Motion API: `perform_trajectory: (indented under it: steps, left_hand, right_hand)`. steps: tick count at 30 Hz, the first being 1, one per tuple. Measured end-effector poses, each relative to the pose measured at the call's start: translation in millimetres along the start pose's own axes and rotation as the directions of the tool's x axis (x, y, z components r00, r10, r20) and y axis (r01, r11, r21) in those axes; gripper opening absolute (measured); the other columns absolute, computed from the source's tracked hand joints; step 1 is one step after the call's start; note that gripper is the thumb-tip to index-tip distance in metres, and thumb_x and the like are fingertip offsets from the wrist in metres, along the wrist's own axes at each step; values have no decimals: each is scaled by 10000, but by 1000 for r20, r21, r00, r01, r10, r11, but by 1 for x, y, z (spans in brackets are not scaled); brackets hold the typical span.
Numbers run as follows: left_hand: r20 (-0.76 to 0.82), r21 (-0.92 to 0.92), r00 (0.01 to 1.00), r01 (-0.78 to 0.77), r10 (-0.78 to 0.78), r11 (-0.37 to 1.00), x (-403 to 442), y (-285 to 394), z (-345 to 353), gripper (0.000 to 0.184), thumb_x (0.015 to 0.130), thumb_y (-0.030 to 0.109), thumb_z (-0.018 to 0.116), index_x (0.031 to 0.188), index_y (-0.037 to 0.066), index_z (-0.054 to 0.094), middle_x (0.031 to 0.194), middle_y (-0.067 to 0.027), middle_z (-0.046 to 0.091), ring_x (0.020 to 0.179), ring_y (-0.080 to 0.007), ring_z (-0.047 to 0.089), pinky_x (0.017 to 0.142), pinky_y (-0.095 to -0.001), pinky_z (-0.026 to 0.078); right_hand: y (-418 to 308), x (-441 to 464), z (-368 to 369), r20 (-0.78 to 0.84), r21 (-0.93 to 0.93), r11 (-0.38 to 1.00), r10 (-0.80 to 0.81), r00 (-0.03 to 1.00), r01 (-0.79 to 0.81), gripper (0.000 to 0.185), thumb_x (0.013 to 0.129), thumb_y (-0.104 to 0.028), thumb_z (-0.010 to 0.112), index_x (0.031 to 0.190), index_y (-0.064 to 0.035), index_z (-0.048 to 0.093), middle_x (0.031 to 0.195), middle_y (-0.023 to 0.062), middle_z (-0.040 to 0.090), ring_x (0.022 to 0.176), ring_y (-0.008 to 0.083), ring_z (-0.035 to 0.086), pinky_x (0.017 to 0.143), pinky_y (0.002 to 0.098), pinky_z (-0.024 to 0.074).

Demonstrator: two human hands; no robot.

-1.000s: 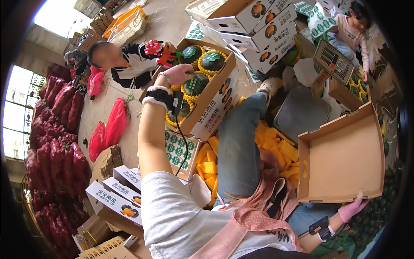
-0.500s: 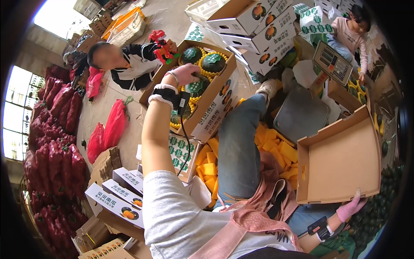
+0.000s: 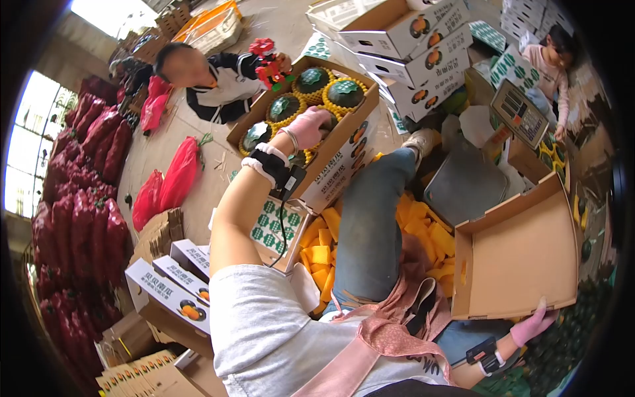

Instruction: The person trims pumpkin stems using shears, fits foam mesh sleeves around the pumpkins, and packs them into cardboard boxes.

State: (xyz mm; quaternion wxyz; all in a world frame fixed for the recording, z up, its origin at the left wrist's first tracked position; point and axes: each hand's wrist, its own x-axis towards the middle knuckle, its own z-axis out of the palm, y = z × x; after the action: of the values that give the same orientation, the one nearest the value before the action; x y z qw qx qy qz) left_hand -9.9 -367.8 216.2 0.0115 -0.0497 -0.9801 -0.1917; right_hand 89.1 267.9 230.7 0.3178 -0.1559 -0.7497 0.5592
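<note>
My left hand (image 3: 309, 128), in a pink glove, closes over a dark green pumpkin (image 3: 329, 123) in the near row of an open cardboard box (image 3: 340, 147). Other pumpkins (image 3: 344, 94) sit in that box in yellow foam nets, several with green labels on top. The fingertips are partly hidden by the hand itself. At the lower right my right hand (image 3: 534, 323), also gloved in pink, grips the bottom edge of a shallow brown cardboard box (image 3: 519, 255). This box is tilted up with its bare inside showing.
Yellow foam nets (image 3: 423, 228) lie around my leg. A scale (image 3: 466, 175) with its display stands ahead. White boxes (image 3: 410, 53) are stacked behind it; more (image 3: 173, 294) lie at left. A child with a red toy (image 3: 270, 64) is beside the pumpkin box; another person (image 3: 546, 73) sits far right.
My left hand has shifted toward the near side of the pumpkin box, showing more of the pumpkins behind it. The view has turned slightly. My right hand still holds the brown box.
</note>
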Motion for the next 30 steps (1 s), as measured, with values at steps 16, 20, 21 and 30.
perform_trajectory:
  steps: [16, 20, 21, 30]
  left_hand:
    - [-545, 128, 782, 433, -302, 892, -90, -76, -23, 351, 913, 253, 490, 1157, 5, 538, 1107, -201, 586, 1018, -360, 555, 884, -408, 446]
    - [-505, 305, 803, 511, -318, 804, -86, -43, -32, 491, 790, 372, 655, 1125, 24, 564, 1049, -185, 595, 961, -356, 577, 849, -405, 461]
    - [-475, 403, 825, 512, -305, 758, -88, -38, -32, 513, 763, 389, 684, 1110, 27, 575, 1026, -180, 601, 949, -355, 581, 839, -402, 466]
    - [-434, 462, 881, 395, -186, 794, -99, -67, -33, 222, 811, 261, 630, 925, 73, 599, 869, -126, 585, 878, -318, 573, 745, -427, 480]
  right_hand:
    - [26, 15, 26, -107, 757, 593, 527, 843, -274, 578, 793, -282, 592, 1267, 17, 450, 1303, 163, 462, 1185, 289, 449, 1013, 440, 343]
    - [48, 15, 48, 125, 711, 459, 662, 739, -532, 627, 774, -300, 638, 1273, 2, 407, 1269, 171, 441, 1179, 317, 434, 1005, 495, 381]
    - [48, 12, 54, 151, 684, 442, 693, 705, -580, 621, 775, -302, 643, 1264, 3, 410, 1255, 171, 445, 1177, 319, 433, 1001, 500, 392]
    - [95, 10, 58, 179, 543, 497, 719, 671, -677, 511, 797, -303, 642, 1180, -9, 478, 1137, 182, 493, 1081, 342, 492, 973, 515, 427]
